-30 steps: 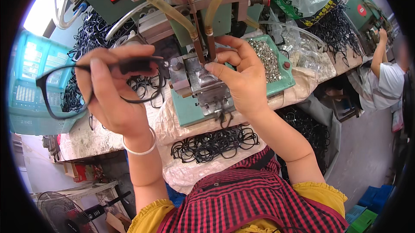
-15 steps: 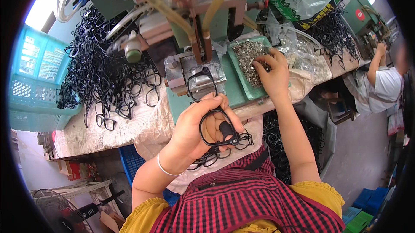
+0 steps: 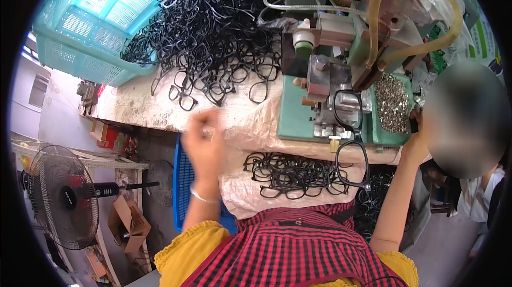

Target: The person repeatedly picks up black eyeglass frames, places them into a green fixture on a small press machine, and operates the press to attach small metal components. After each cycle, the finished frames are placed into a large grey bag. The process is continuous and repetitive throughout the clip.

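A black eyeglass frame (image 3: 367, 168) sits at the green bench machine (image 3: 292, 122), one rim up by the metal jig and the other hanging over the table edge. Neither hand is on it. My left hand (image 3: 205, 140), smeared by motion, is over the cloth-covered table just below a big heap of black eyeglass frames (image 3: 208, 36); its fingers are not clear. By the right rim of a green tray (image 3: 392, 138) of small metal parts (image 3: 393, 103) is my right hand (image 3: 417, 136), partly covered by a blurred patch. Something dark shows at its fingers.
More black eyeglass frames (image 3: 298, 175) lie on cloth over my lap. A turquoise basket (image 3: 88, 55) stands at the far left, and a blue crate (image 3: 182, 191) is below the table edge. A fan (image 3: 64, 196) stands at lower left. Yellowish hoses (image 3: 455, 7) arch over the machine.
My left hand has let go of the eyeglass frame and moved left toward the heap. The frame stays at the machine. My right hand has left the metal parts for the tray's right side. The view has shifted left.
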A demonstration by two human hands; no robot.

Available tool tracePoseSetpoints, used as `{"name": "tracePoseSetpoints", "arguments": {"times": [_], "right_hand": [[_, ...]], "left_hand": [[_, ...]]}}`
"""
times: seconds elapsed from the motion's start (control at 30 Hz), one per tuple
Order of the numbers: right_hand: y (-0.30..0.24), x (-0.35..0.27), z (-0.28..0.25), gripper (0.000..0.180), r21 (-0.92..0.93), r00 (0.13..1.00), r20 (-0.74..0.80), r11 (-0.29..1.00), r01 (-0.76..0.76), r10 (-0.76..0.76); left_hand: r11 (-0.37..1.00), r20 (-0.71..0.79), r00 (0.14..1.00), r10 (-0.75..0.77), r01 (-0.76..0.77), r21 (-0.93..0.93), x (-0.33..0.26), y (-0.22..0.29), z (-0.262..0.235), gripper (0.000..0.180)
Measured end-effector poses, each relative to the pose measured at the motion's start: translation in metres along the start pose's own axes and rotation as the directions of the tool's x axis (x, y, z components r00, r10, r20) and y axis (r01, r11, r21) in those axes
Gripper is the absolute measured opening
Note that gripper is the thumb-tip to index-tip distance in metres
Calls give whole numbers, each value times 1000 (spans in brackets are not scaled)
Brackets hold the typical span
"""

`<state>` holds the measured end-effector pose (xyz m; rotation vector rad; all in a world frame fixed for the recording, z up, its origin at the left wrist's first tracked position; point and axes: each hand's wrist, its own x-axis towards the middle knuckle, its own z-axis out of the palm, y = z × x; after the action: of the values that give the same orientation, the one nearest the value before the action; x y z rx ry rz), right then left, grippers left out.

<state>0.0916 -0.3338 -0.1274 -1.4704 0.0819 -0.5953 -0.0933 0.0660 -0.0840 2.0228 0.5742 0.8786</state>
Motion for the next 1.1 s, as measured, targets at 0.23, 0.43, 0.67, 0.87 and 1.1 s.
{"name": "tracePoseSetpoints", "arguments": {"times": [0.23,0.43,0.67,0.87,1.1], "right_hand": [[-13,-4,69,18,30,995,98,999,14,-17],[-20,-4,35,19,-236,989,143,970,58,-24],[-26,-42,-42,16,-361,990,124,926,114,-74],[-99,-41,56,15,-157,840,534,966,205,-91],[-84,-46,115,32,112,896,413,985,127,-163]], "left_hand": [[685,-212,973,96,90,723,150,-154,-98,19],[737,38,966,255,-220,639,122,-198,-40,34],[673,302,886,352,-464,576,82,-116,-54,21],[912,222,968,119,-18,-409,87,-55,19,6],[479,483,836,-260,546,-688,11,-32,91,19]]}}
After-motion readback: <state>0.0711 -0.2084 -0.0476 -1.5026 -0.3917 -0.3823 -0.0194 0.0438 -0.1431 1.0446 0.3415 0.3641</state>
